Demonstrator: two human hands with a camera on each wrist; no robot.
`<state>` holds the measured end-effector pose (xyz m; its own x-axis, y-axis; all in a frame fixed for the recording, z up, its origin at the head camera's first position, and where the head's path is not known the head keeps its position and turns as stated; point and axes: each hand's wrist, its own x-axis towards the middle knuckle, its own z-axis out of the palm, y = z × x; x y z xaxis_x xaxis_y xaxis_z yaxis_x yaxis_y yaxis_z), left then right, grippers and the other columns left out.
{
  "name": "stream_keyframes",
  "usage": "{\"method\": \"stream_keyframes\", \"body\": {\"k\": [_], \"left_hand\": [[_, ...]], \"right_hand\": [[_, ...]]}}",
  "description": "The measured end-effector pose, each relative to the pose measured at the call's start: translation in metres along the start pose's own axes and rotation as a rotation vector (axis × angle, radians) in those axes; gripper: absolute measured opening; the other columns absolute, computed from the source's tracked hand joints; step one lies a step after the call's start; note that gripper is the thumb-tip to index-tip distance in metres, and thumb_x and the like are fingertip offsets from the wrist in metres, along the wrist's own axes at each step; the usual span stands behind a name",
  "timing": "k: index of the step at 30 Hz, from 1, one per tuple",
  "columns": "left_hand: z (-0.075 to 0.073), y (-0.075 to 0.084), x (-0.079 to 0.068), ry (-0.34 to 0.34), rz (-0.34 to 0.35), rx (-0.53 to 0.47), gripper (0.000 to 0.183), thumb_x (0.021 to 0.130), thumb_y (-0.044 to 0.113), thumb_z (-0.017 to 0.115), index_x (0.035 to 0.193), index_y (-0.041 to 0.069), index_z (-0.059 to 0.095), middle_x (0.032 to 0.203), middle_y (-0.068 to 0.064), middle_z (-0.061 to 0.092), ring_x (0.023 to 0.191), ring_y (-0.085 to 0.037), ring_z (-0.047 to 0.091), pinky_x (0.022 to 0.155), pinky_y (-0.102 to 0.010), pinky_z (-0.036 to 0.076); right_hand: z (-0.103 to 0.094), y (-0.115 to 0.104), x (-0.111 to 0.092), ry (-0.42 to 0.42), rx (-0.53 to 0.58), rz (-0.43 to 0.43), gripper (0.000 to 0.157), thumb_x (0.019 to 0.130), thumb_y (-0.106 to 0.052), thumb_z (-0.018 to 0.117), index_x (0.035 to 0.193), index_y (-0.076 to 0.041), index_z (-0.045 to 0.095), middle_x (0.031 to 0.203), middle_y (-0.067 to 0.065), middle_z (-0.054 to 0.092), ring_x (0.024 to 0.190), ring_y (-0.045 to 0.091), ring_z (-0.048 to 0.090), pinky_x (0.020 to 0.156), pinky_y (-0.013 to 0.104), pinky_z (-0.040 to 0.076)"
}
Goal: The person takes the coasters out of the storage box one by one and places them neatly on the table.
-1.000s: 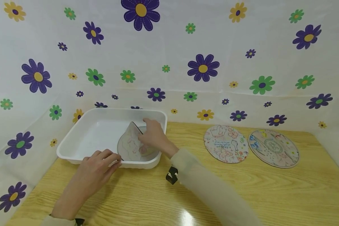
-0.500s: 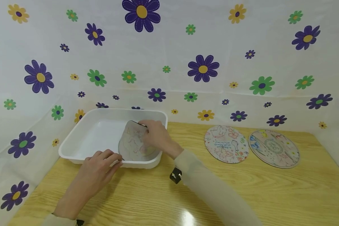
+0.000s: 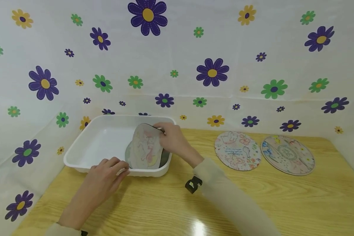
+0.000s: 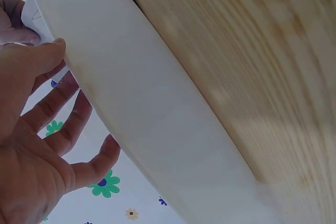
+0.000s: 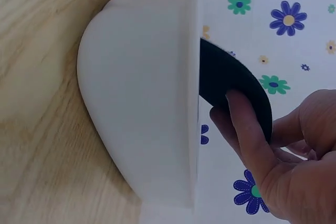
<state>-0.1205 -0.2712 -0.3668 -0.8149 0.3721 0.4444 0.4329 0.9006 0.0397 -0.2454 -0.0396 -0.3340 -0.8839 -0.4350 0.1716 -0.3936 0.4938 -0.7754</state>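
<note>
My right hand pinches the upper right edge of a round mouse pad printed with pale drawings. It stands tilted and bent inside a white plastic tub. The dark back of this pad faces my fingers in the right wrist view. Behind its left side shows a strip of what looks like another pad, mostly hidden. My left hand grips the tub's front rim; in the left wrist view the thumb touches the rim and the other fingers bend behind it.
Two more round mouse pads lie flat on the wooden table right of the tub: one with red drawings, one with flowers round its border. A flower-printed white cloth hangs behind and at the sides.
My right hand has shifted right and down, raising and tilting the mouse pad more upright, so its dark back now shows. The left hand stays at the rim.
</note>
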Motion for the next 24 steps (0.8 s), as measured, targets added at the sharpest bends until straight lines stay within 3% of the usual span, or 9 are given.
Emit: {"method": "stream_keyframes", "body": {"k": [4, 12, 19, 24], "left_hand": [[0.002, 0.002, -0.002, -0.009, -0.020, -0.011, 0.013, 0.087, 0.019, 0.082, 0.093, 0.021, 0.070, 0.088, 0.004, 0.068, 0.075, -0.019, 0.063, 0.054, -0.031, 0.048], [0.004, 0.002, 0.001, 0.022, -0.010, -0.005, 0.014, 0.086, 0.018, 0.082, 0.093, 0.021, 0.070, 0.086, 0.003, 0.067, 0.070, -0.018, 0.060, 0.049, -0.030, 0.044], [0.003, -0.004, 0.003, 0.028, 0.009, -0.006, 0.017, 0.086, 0.018, 0.083, 0.092, 0.023, 0.068, 0.085, 0.005, 0.065, 0.069, -0.015, 0.058, 0.048, -0.029, 0.042], [0.006, -0.009, 0.003, 0.070, 0.046, -0.007, 0.021, 0.082, 0.015, 0.085, 0.089, 0.022, 0.067, 0.083, 0.006, 0.064, 0.066, -0.016, 0.057, 0.046, -0.027, 0.040]], "right_hand": [[-0.004, 0.005, -0.007, 0.005, 0.220, 0.102, 0.041, 0.102, 0.001, 0.044, 0.137, -0.008, 0.064, 0.127, 0.022, 0.070, 0.078, 0.024, 0.074, 0.056, 0.037, 0.062], [-0.014, 0.017, -0.025, 0.161, 0.498, 0.232, 0.047, 0.095, 0.006, 0.044, 0.138, -0.005, 0.062, 0.122, 0.023, 0.070, 0.083, 0.024, 0.071, 0.066, 0.045, 0.064], [-0.028, 0.026, -0.040, 0.239, 0.693, 0.323, 0.050, 0.095, 0.008, 0.047, 0.140, -0.009, 0.060, 0.123, 0.023, 0.067, 0.079, 0.019, 0.070, 0.064, 0.032, 0.063], [-0.037, 0.032, -0.048, 0.264, 0.754, 0.344, 0.048, 0.099, 0.006, 0.047, 0.142, -0.011, 0.058, 0.126, 0.021, 0.065, 0.081, 0.018, 0.071, 0.066, 0.032, 0.063]]}}
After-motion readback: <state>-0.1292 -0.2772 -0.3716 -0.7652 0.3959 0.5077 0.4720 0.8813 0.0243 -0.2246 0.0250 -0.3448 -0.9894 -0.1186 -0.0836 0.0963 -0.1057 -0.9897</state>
